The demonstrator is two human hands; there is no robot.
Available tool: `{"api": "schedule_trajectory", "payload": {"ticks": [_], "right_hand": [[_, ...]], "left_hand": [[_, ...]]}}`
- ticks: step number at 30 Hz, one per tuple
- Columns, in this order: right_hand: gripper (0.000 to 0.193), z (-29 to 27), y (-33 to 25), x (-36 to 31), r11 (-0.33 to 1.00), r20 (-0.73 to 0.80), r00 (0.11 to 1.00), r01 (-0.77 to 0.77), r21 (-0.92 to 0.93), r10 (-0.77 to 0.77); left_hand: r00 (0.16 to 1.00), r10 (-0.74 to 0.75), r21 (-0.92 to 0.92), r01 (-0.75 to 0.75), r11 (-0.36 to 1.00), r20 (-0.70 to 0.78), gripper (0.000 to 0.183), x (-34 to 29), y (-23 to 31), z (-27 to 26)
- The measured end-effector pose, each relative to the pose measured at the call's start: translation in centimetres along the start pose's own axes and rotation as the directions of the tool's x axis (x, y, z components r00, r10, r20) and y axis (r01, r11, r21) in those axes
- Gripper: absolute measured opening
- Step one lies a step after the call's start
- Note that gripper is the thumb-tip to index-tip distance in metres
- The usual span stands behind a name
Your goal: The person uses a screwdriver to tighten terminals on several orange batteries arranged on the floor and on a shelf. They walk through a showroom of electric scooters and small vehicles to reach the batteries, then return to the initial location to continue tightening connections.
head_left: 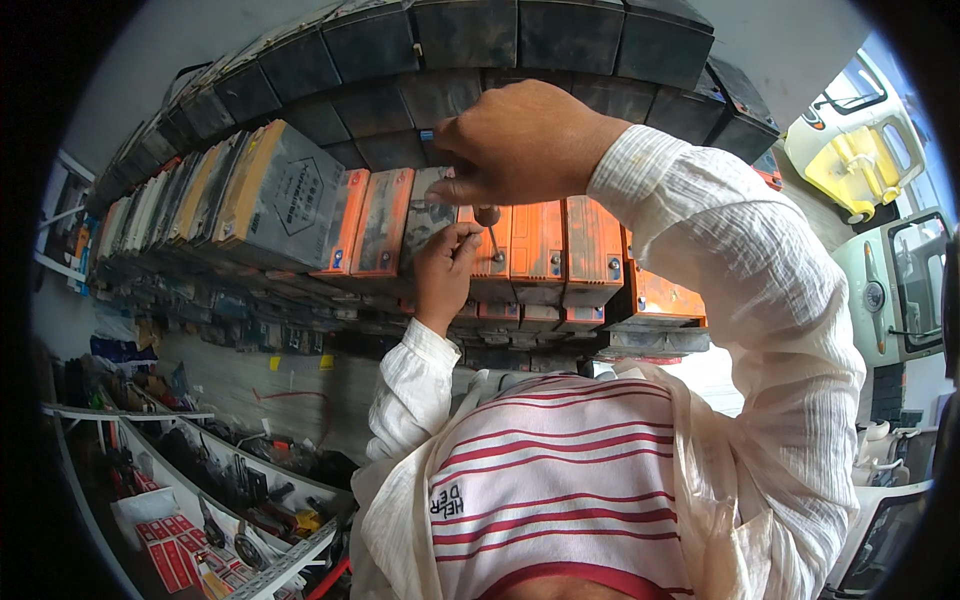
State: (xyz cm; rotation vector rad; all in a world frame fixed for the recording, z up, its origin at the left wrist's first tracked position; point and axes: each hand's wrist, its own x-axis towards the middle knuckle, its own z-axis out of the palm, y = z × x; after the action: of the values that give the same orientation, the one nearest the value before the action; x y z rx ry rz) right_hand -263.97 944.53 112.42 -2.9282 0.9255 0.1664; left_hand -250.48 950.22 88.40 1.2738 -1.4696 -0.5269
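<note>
- A plain grey-white wall stood behind the stock, and on the right a glossy pale-green vehicle front faced into the room.
- A pale grey floor showed to the left, beyond a white metal shelf unit crowded with small parts.
- A bank of dark grey, box-shaped batteries rose along the far side. Nearer, the working surface was the scuffed top of a row of upright batteries, packed close side by side.
- One orange, oblong plastic battery was the thing being worked on; it stood in the middle of that row, just right of the left hand and below the right.
- The right hand arched over the row, its fingers curled; their tips were partly hidden, so I could not tell what they pinched.
- The left hand was raised beside the orange battery, thumb and forefinger close together — whether they gripped anything was unclear.
- A slim, straight metal rod slanted down between the hands. The step in hand seemed to be work with this rod at the battery's top; the next move, I judged, called for a steady, well-placed tip.
- The small round metal terminal lay at the rod's lower end — contact was too small to confirm.
</note>
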Motion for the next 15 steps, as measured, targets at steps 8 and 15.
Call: {"api": "schedule_trajectory", "payload": {"ticks": [8, 15], "right_hand": [[0.022, 1.6, 0.6, -0.5, 0.994, -0.197, 0.977, 0.068, -0.084, -0.084], [0.020, 2.7, 1.2, -0.5, 0.984, -0.310, 0.935, 0.158, -0.078, -0.174]], "left_hand": [[0.997, -0.077, -0.065, 0.075, 0.995, -0.022, 0.013, -0.1, 0.0, 0.4], [0.996, -0.085, -0.066, 0.085, 0.994, -0.005, 0.014, 0.0, 0.3, 0.8]]}}
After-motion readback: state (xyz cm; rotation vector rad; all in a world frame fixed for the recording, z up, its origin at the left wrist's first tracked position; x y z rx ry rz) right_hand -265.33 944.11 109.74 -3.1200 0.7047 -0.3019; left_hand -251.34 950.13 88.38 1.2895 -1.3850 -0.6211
